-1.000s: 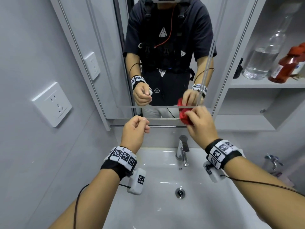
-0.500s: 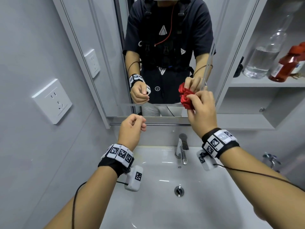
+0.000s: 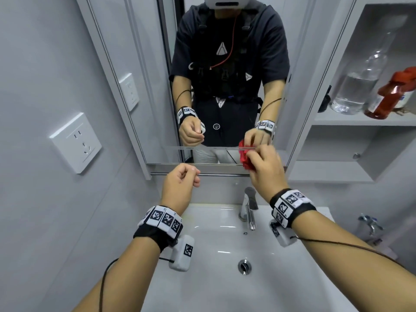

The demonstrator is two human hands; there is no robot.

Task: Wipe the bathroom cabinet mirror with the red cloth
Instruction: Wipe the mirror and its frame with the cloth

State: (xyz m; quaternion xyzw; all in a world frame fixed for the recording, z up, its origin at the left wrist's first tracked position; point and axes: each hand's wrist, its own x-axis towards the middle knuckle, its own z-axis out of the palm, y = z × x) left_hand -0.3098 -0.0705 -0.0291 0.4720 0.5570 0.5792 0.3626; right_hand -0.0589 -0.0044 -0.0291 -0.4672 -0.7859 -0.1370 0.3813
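Note:
The cabinet mirror (image 3: 146, 86) fills the upper middle and reflects a person in a dark shirt. My right hand (image 3: 266, 168) grips a bunched red cloth (image 3: 245, 157) and presses it against the mirror's lower right corner, close to the bottom edge. My left hand (image 3: 180, 188) hovers in a loose fist just below the mirror's bottom edge, holding nothing and touching nothing.
A white basin (image 3: 281, 278) with a chrome tap (image 3: 248, 208) lies below my arms. An open shelf (image 3: 360, 119) to the right holds a clear bottle (image 3: 358, 86) and a red-capped bottle (image 3: 391, 95). A wall socket (image 3: 75, 143) is at left.
My right hand lifted the cloth up the mirror, then brought it back down to the lower right corner. My left hand stayed almost still.

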